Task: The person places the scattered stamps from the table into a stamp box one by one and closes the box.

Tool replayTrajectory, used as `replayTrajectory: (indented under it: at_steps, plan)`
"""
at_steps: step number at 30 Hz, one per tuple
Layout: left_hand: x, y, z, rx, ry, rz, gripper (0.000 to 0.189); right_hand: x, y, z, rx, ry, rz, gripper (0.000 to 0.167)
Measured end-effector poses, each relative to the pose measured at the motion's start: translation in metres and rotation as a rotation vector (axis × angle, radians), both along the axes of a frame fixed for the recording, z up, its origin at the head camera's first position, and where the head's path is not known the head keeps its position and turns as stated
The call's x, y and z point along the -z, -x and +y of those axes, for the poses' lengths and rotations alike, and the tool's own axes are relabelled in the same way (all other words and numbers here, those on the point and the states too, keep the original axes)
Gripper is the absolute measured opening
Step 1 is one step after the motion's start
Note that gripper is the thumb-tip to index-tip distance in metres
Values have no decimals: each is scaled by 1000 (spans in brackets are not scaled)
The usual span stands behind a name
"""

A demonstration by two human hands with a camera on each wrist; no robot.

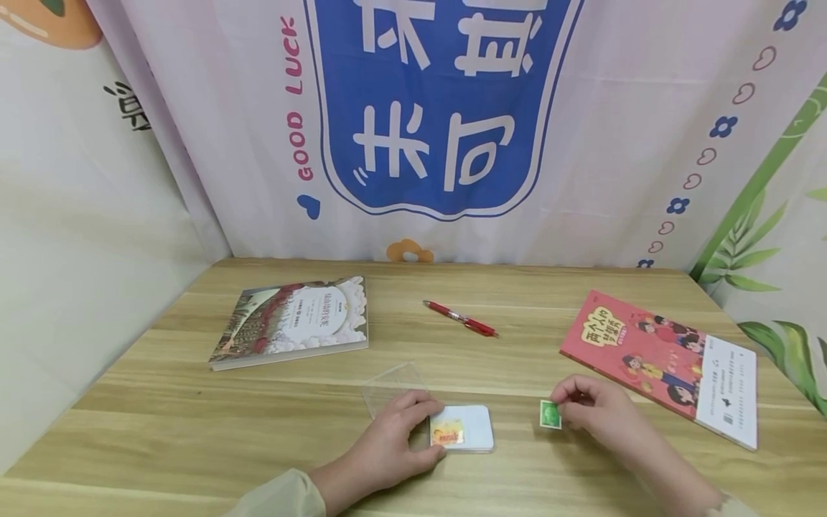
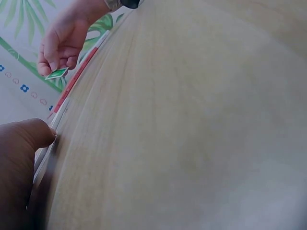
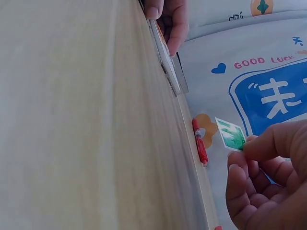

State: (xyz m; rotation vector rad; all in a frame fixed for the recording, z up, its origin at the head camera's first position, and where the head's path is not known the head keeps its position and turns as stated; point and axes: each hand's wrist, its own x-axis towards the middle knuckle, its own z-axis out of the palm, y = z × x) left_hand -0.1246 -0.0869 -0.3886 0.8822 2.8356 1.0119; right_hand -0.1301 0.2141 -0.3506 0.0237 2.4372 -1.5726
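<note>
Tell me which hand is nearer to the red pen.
Right, narrowly. The right hand, pinching a green stamp, sits in front and right of the red pen; the left hand lies farther forward on a white card.

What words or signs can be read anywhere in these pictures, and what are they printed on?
"GOOD LUCK": pink letters on the backdrop cloth.
Large white Chinese characters: on the cloth's blue badge; partly cut off.
Yellow Chinese title: on the pink book; too small to read.
Grey book, green stamp: print too small.
</note>
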Motion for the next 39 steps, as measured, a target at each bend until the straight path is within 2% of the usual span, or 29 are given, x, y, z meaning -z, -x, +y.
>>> replayTrajectory:
  at_steps: [15, 30, 39]
  plan:
    - [0, -1, 0, -1, 4, -15, 47, 1, 5, -22, -128, 88, 29, 18]
    - [1, -1, 0, -1, -9, 16, 47, 3, 8, -40, -166, 131, 27, 17]
    - [-1, 0, 0, -7, 2, 0, 47, 8, 10, -51, -171, 144, 36, 17]
